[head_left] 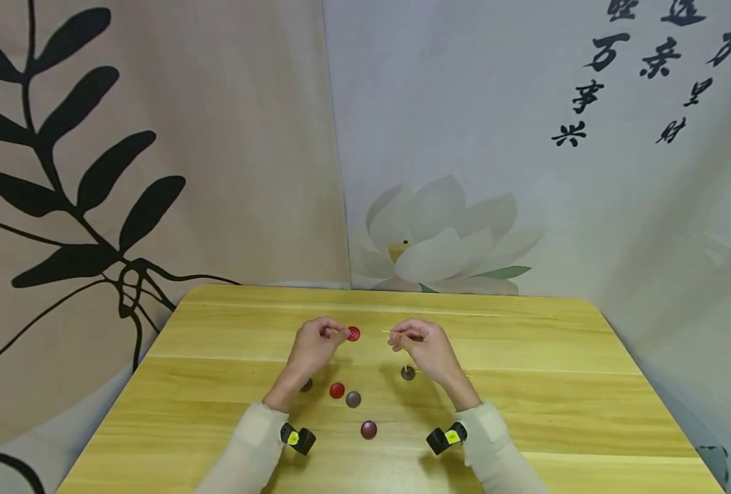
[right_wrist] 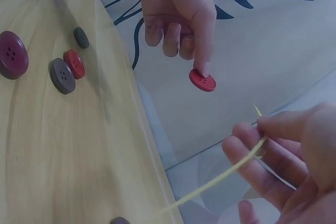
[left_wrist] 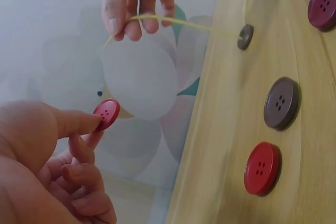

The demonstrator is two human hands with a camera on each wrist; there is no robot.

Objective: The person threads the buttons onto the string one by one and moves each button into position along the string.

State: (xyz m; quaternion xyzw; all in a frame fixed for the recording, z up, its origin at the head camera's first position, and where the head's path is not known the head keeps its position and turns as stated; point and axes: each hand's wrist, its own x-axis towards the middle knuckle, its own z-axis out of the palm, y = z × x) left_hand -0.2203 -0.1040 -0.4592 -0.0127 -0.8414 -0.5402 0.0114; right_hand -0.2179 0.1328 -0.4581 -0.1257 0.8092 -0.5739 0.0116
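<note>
My left hand (head_left: 317, 343) pinches a red four-hole button (left_wrist: 107, 114) by its edge between thumb and forefinger, raised over the far part of the table. To its right, my right hand (head_left: 423, 346) pinches a yellow string (right_wrist: 215, 180) near its end, and a short pointed tip sticks out past the fingers. The string runs down to a brown button (left_wrist: 245, 37) threaded on it, below the right hand. A gap separates the red button from the string's tip.
On the wooden table (head_left: 526, 425) lie another red button (head_left: 337, 390), a grey-brown button (head_left: 353, 399) and a larger maroon button (head_left: 368, 430). A dark button (head_left: 307, 385) is partly hidden by the left wrist. Printed curtains (head_left: 248, 137) hang behind the table.
</note>
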